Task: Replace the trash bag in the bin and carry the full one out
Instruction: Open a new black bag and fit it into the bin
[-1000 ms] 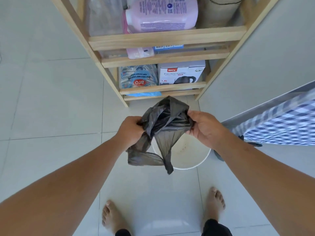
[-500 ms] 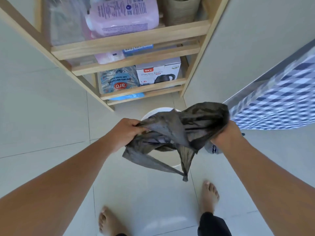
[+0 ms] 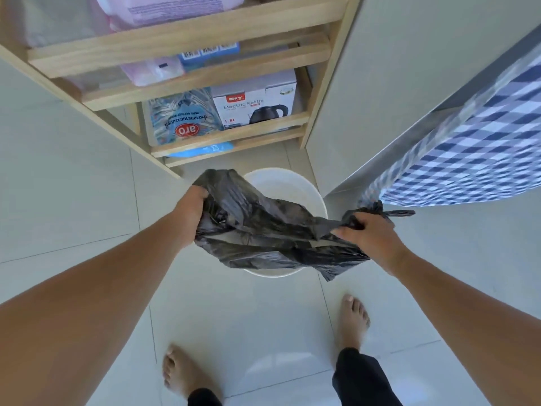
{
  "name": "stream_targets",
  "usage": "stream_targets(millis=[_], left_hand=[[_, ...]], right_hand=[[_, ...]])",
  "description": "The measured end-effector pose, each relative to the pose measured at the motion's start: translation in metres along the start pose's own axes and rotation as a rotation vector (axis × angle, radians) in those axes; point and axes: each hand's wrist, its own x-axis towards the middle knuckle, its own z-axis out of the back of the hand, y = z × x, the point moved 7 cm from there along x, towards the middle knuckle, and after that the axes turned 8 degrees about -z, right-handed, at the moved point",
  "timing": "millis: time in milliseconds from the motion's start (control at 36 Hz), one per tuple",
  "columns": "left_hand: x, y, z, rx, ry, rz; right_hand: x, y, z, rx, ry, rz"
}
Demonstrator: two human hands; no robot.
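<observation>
An empty black trash bag (image 3: pixel 263 230) is stretched out above a round white bin (image 3: pixel 288 184) that stands on the tiled floor. My left hand (image 3: pixel 191 212) grips the bag's left edge, with the fingers tucked into the plastic. My right hand (image 3: pixel 370 235) grips the bag's right edge. The bag covers most of the bin's mouth; only the far inner wall and a strip of the near rim show. Just beyond my right hand lies a dark knotted bag top (image 3: pixel 389 212), mostly hidden.
A wooden shelf rack (image 3: pixel 222 136) stands right behind the bin, holding an electric kettle box (image 3: pixel 254 105) and a packet of water bottles (image 3: pixel 183 120). A table with a blue checked cloth (image 3: pixel 474 153) juts in from the right. My bare feet (image 3: pixel 352 317) stand on pale tiles.
My hands have drawn apart, spreading the crumpled bag wider, and it has come lower over the bin. The view has tipped nearer to the bin.
</observation>
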Motion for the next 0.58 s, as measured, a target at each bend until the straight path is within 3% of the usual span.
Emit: stream_targets(millis=[56,139,222,333,417,500,583], left_hand=[[0.003,0.002,-0.01,0.029,0.016,-0.023],[0.017,0.007,-0.02,0.109,0.106,-0.107],[0.034,0.02,-0.023,0.251,0.209,-0.128],[0.064,0.032,-0.016,0.335,0.199,-0.28],[0.086,0.038,-0.012,0.256,0.112,-0.392],[0.103,0.045,-0.009,0.14,0.049,-0.424],[0.122,0.052,-0.007,0.098,0.035,-0.425]], right_hand=[[0.006,0.0,-0.005,-0.048,-0.102,-0.052],[0.023,-0.007,-0.007,0.069,-0.233,-0.237],[0.054,-0.02,-0.021,0.148,-0.218,-0.405],[0.089,-0.018,-0.04,0.014,-0.152,-0.413],[0.11,-0.016,-0.042,-0.05,-0.208,-0.376],[0.13,-0.014,-0.043,-0.084,-0.252,-0.313],[0.146,-0.02,-0.049,-0.16,-0.197,-0.313]])
